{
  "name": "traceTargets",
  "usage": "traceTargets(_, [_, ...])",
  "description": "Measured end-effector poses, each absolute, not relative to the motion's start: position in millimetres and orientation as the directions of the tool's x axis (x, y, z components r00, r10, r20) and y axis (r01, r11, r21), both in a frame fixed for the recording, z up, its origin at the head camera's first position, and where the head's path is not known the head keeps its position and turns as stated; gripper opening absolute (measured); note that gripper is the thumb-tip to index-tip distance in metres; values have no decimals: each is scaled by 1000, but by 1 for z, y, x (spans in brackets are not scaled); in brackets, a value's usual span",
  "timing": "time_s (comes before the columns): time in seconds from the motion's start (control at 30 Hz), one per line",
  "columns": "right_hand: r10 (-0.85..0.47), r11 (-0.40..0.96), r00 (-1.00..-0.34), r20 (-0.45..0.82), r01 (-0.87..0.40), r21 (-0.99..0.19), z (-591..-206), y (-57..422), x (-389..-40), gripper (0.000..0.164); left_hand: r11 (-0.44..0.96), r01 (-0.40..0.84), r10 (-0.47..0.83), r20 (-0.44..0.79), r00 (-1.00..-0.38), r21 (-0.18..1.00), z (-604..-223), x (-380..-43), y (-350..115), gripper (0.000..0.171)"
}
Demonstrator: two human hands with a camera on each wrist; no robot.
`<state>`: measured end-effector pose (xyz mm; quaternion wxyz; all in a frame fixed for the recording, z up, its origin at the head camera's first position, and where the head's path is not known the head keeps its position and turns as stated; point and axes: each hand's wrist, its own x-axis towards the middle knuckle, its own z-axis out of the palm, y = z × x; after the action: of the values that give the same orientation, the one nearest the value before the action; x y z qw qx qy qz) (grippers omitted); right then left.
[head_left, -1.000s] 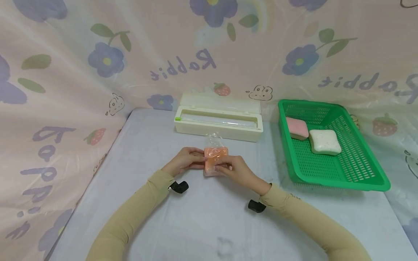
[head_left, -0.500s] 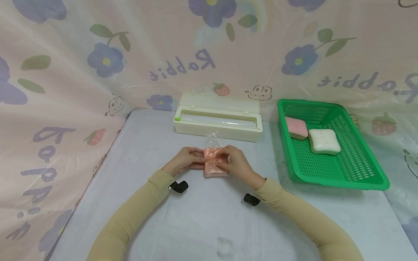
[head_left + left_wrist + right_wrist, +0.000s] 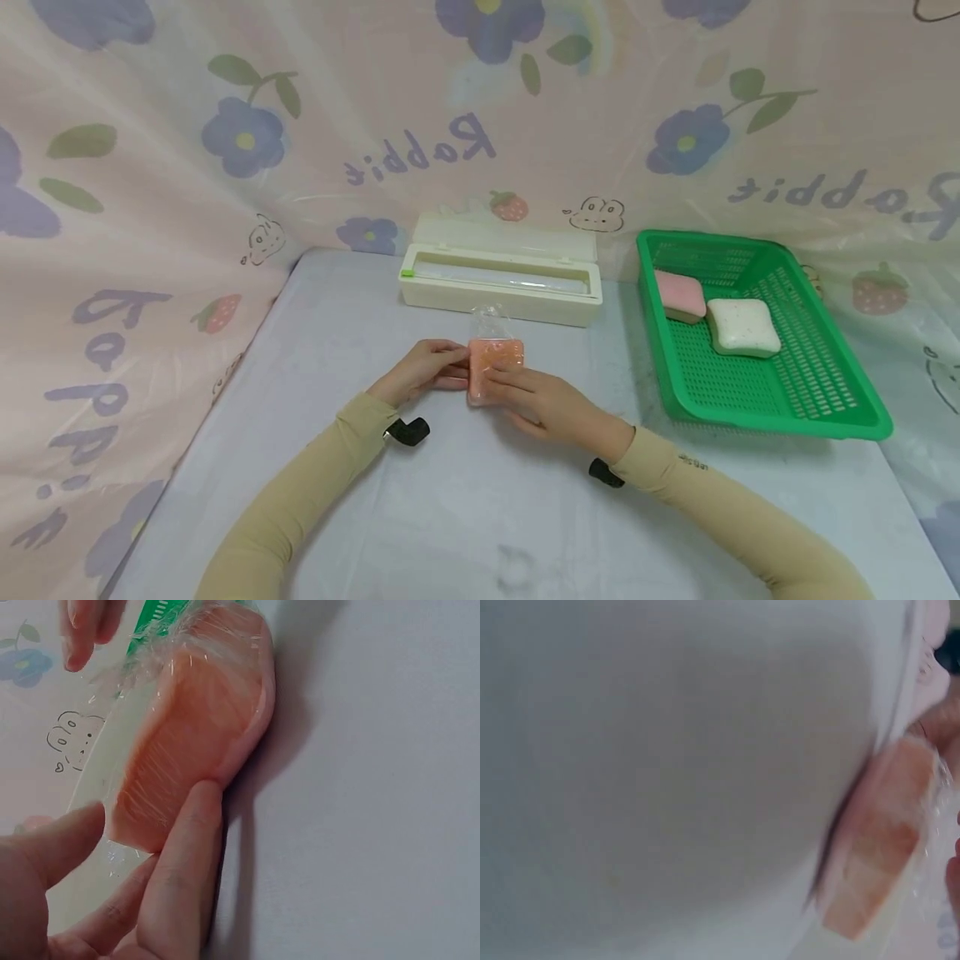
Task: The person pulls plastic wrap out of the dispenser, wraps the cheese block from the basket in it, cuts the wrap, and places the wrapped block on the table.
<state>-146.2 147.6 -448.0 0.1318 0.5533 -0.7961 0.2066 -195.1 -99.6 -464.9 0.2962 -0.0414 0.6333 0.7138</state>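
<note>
An orange bar of soap (image 3: 495, 358) in clear cling film lies on the white-covered table, with loose film (image 3: 491, 321) sticking out at its far end. My left hand (image 3: 426, 368) is at the bar's left side. In the left wrist view, its straight fingers touch the wrapped soap (image 3: 199, 735), and the thumb is slightly apart from it. From the right, my right hand (image 3: 558, 406) reaches over the bar with extended fingers above its near part; whether they press on it cannot be told. The right wrist view shows the bar's side (image 3: 885, 840).
A long white cling film dispenser (image 3: 498, 304) stands behind the soap with its lid raised and a roll inside. To the right is a green plastic basket (image 3: 780, 423) holding a pink soap (image 3: 681, 293) and a white speckled soap (image 3: 744, 326). A patterned curtain (image 3: 315, 108) hangs behind.
My right hand has let go of the film, drawn back toward the lower right, and its fingers have straightened over the soap. The left hand has stayed almost in place.
</note>
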Motion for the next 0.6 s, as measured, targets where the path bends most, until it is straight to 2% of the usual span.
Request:
traceTargets(0.07, [-864, 312, -363, 349, -930, -195, -452, 146, -142, 50, -16, -481, 362, -443, -820, 877, -464, -196, -100, 34])
traceTargets(0.13, [-877, 351, -401, 263, -910, -219, -456, 145, -140, 58, -13, -485, 362, -448, -817, 875, -464, -196, -100, 34])
traceTargets(0.23, [-879, 396, -437, 193, -892, -217, -460, 142, -139, 67, -6, -486, 370, -449, -813, 874, -464, -196, -100, 34])
traceTargets(0.6, [-856, 461, -485, 177, -873, -161, -465, 138, -146, 82, -16, -456, 399, -412, -819, 890, -464, -195, -98, 33])
